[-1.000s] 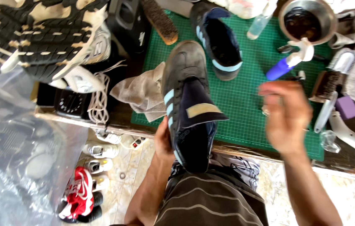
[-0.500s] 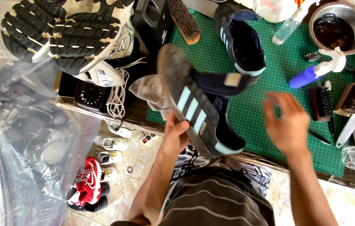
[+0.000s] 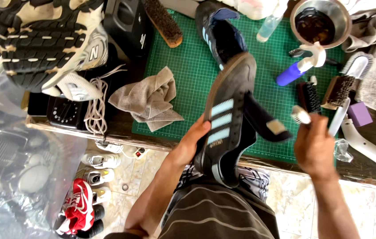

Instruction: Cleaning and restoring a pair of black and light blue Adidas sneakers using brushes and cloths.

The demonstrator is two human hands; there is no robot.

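My left hand (image 3: 193,140) grips a dark navy sneaker (image 3: 228,119) with pale blue stripes, turned on its side with the sole facing left, above the near edge of the green cutting mat (image 3: 197,66). Its tongue hangs out to the right. My right hand (image 3: 314,144) is closed on a small white-headed brush (image 3: 302,116), just right of the sneaker and apart from it. The matching navy sneaker (image 3: 219,35) lies on the mat farther back.
On the mat lie a crumpled grey cloth (image 3: 150,99), a wooden brush (image 3: 163,22), a blue spray bottle (image 3: 298,68) and several brushes (image 3: 325,93). A metal bowl (image 3: 321,24) of dark liquid stands at the back. White-and-black sneakers (image 3: 42,44) and laces lie left. Shoes (image 3: 79,208) sit on the floor.
My right hand has moved to the mat's right side and now holds a small brush. The left hand has turned the sneaker further onto its side and raised it slightly.
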